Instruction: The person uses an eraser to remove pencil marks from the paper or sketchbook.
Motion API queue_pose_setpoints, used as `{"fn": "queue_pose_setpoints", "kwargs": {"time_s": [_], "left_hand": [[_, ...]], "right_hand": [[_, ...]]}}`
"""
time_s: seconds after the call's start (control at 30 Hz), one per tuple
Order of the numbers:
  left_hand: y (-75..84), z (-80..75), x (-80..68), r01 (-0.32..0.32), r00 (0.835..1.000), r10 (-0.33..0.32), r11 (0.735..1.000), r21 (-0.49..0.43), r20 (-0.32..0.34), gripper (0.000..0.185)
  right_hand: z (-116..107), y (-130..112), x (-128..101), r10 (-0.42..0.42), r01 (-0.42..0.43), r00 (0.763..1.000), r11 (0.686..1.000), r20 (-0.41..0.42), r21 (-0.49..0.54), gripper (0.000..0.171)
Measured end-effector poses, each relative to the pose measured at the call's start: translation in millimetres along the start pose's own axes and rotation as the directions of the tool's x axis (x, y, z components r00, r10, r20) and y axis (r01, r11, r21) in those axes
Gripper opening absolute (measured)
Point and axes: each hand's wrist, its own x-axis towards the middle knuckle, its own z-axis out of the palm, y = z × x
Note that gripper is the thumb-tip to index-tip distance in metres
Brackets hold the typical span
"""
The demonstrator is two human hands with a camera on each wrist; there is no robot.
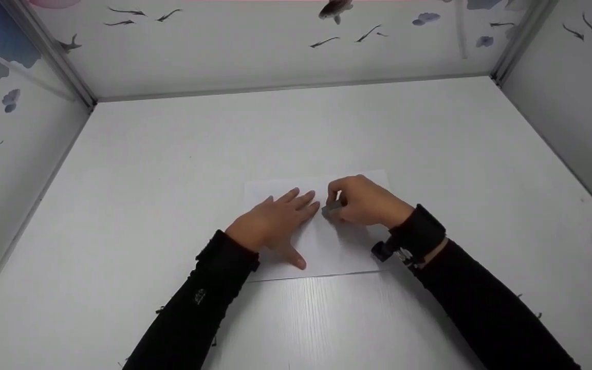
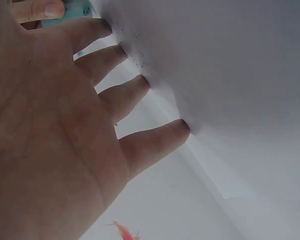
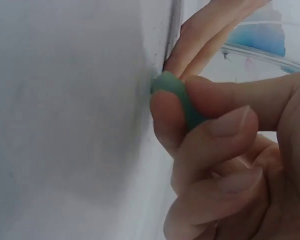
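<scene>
A sheet of white paper (image 1: 321, 257) lies on the white table. My left hand (image 1: 280, 218) rests on it with fingers and thumb spread, fingertips touching the sheet. Just to its right, my right hand (image 1: 365, 200) pinches a small block-shaped eraser (image 1: 332, 209) between thumb and fingers. In the right wrist view the eraser (image 3: 171, 90) looks green, its tip right at the paper's surface and much of its body hidden by the fingers. Small dark crumbs (image 2: 127, 37) dot the paper near the left fingertips in the left wrist view.
The white tabletop (image 1: 172, 139) stretches around the paper on all sides. White panels with fish and petal prints stand along the back (image 1: 255, 46), the left (image 1: 23, 128) and the right (image 1: 573, 87). A black strap with a camera (image 1: 417, 234) sits on the right wrist.
</scene>
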Motion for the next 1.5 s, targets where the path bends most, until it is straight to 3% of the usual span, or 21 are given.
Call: {"fn": "queue_pose_setpoints", "kwargs": {"time_s": [0.17, 0.33, 0.47, 0.7, 0.8, 0.97, 1.03, 1.2, 1.3, 1.4, 1.5], "left_hand": [[1.2, -0.5, 0.1, -0.006, 1.000, 0.006, 1.000, -0.005, -0.001, 0.124], [-0.2, 2.5, 0.3, -0.025, 1.000, 0.025, 0.999, -0.020, -0.013, 0.124], [-0.9, 8.6, 3.3, -0.019, 1.000, 0.019, 0.999, -0.037, 0.001, 0.122], [11.5, 12.1, 22.9, 0.031, 0.993, -0.033, 0.999, -0.016, -0.112, 0.124], [15.6, 12.3, 25.7, 0.038, 0.994, -0.042, 0.998, -0.041, -0.103, 0.127], [12.9, 11.3, 20.7, 0.078, 0.991, -0.084, 0.995, -0.060, -0.103, 0.127], [11.2, 11.2, 18.0, 0.087, 0.990, -0.093, 0.994, -0.063, -0.102, 0.127], [10.4, 13.7, 12.3, 0.067, 0.991, -0.076, 0.994, -0.088, -0.107, 0.124], [12.0, 15.9, 9.8, 0.056, 0.992, -0.066, 0.994, -0.098, -0.106, 0.120], [15.0, 16.2, 8.6, 0.044, 0.992, -0.056, 0.994, -0.103, -0.116, 0.118], [18.8, 14.9, 9.3, 0.042, 0.991, -0.053, 0.995, -0.089, -0.122, 0.122]], "right_hand": [[-5, 6, 0, 0.018, -0.020, 0.995, 0.999, 0.097, 0.027, 0.008], [0, 21, 2, 0.040, -0.048, 0.993, 0.997, 0.113, 0.063, 0.015], [11, 32, 0, -0.002, -0.007, 0.994, 0.997, 0.110, 0.079, 0.016], [21, 40, -7, -0.050, 0.042, 0.994, 0.996, 0.101, 0.078, 0.020], [20, 40, -8, -0.050, 0.043, 0.995, 0.996, 0.081, 0.079, 0.017], [21, 31, -5, -0.045, 0.048, 0.995, 0.999, -0.087, 0.023, 0.021], [23, 29, -4, -0.049, 0.052, 0.992, 0.998, -0.113, 0.027, 0.023], [30, 26, -7, -0.118, 0.120, 0.993, 0.988, -0.022, 0.093, 0.022], [33, 24, -10, -0.123, 0.127, 0.992, 0.987, -0.041, 0.101, 0.017], [32, 21, -15, -0.080, 0.085, 0.991, 0.995, -0.108, 0.043, 0.009], [26, 20, -21, -0.051, 0.041, 0.988, 0.997, -0.145, -0.067, 0.012]]}}
